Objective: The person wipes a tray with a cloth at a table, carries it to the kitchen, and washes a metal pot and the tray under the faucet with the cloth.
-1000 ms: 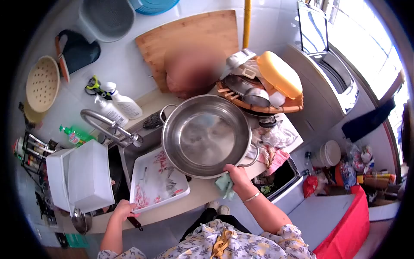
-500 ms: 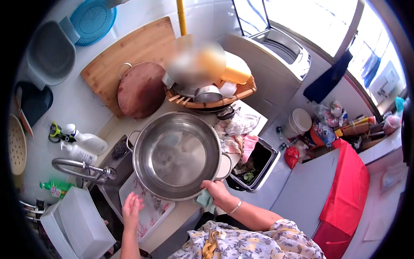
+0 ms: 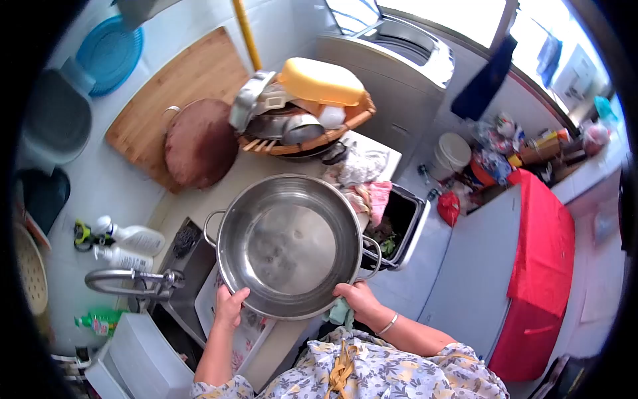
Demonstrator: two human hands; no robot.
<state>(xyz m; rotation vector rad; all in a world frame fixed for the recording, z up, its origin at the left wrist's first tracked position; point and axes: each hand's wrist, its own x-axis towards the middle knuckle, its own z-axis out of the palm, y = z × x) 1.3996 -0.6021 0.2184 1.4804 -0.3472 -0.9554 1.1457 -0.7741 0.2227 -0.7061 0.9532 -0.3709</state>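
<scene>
A large steel pan (image 3: 292,243) with two loop handles is held level in front of me, over the counter's front edge. My left hand (image 3: 230,307) is closed on its near left rim, thumb on top. On the near right rim, my right hand (image 3: 359,299) grips the pan and also has a green cloth (image 3: 339,314) bunched beneath it. Partly under the pan lies a white floral tray (image 3: 247,336), beside the sink (image 3: 193,282).
A basket of pans and a yellow tub (image 3: 321,81) stands behind. A round brown board (image 3: 201,143) leans on a wooden board (image 3: 143,126). The faucet (image 3: 133,282) and bottles are left; a bin (image 3: 405,229) and red-covered cabinet (image 3: 541,279) are right.
My left hand has let go of the floral tray and taken hold of the pan's rim. The view has turned to the right. My right hand still holds the pan and cloth.
</scene>
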